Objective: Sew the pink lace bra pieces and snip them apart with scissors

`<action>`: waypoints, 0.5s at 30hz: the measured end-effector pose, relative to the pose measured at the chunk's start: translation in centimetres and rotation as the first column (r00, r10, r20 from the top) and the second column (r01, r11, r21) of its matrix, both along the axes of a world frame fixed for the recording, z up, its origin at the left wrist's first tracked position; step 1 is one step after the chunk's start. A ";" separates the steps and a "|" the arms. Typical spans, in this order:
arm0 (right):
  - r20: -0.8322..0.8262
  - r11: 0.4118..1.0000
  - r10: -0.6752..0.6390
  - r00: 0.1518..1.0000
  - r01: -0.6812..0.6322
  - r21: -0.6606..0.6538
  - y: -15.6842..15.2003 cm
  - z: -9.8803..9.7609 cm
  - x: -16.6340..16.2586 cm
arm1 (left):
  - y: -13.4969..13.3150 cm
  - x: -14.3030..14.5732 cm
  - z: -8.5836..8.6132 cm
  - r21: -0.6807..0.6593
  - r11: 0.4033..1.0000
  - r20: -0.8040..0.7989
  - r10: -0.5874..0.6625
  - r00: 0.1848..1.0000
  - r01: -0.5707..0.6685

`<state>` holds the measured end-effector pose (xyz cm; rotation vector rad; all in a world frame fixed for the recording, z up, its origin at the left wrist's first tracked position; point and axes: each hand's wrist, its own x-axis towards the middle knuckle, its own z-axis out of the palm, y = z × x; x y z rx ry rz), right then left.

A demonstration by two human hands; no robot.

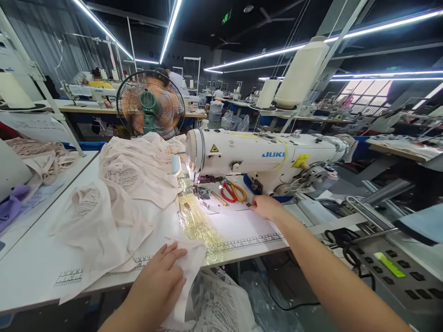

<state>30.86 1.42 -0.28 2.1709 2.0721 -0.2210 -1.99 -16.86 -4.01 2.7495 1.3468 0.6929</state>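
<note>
Left hand (162,274), lower centre of frame, lies flat on pale pink lace fabric (131,193) at the front edge of the white table (31,267). Right hand (265,206), mid-frame, fingers down on the table beneath the Juki sewing machine (263,157), near the orange-handled scissors (232,190). Fan (150,105), upper left.

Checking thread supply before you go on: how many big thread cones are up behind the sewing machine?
2. The larger cone stands behind the machine's right half; a smaller one stands just left of it. Others may be hidden behind them or the machine.
</note>
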 end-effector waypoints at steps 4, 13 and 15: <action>-0.071 1.000 0.007 0.997 -0.008 -0.023 -0.3 -0.2 0.8 | 0.0 1.7 -1.8 0.206 0.956 0.047 0.202 0.978 -0.208; -0.433 0.890 0.456 0.777 -0.406 0.208 -8.0 -0.3 -8.2 | -0.8 2.4 -2.9 0.192 0.915 -0.077 0.374 0.924 -0.354; -0.469 0.824 0.564 0.680 -0.504 0.259 -9.4 -0.6 -11.5 | -1.0 2.4 -2.4 0.149 0.912 -0.091 0.396 0.914 -0.381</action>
